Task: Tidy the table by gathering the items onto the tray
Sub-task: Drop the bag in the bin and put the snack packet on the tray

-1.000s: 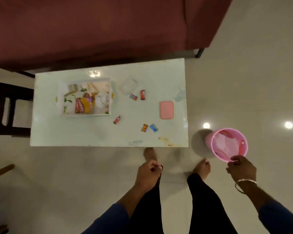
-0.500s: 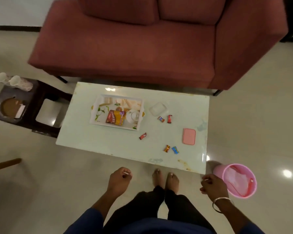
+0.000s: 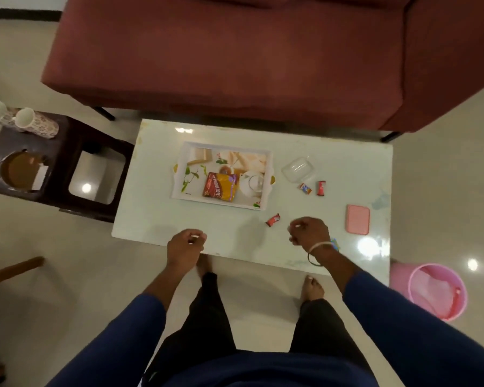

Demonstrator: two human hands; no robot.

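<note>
A white picture-printed tray (image 3: pixel 178 174) lies on the pale table (image 3: pixel 157 219), holding an orange snack packet (image 3: pixel 221 187) and a white cup (image 3: pixel 252 184). To its right lie a clear plastic container (image 3: pixel 298 169), a small orange-blue candy (image 3: pixel 305 188) and a red candy (image 3: pixel 321 188). Another red candy (image 3: pixel 273 220) lies nearer me, and a pink flat box (image 3: pixel 358 219) sits at the right. My right hand (image 3: pixel 309 233) hovers curled over the front candies; a blue candy (image 3: pixel 334 243) peeks out by my wrist. My left hand (image 3: pixel 186 247) is curled at the table's front edge.
A red sofa (image 3: pixel 235 60) runs along the table's far side. A dark side table (image 3: pixel 67 163) with two patterned cups (image 3: pixel 20 120) stands to the left. A pink bucket (image 3: pixel 436 291) sits on the floor at the right, by the table's corner.
I have stepped up to the table. Both hands rose from my sides to the front edge; the right one left the pink bucket and now covers the orange candy.
</note>
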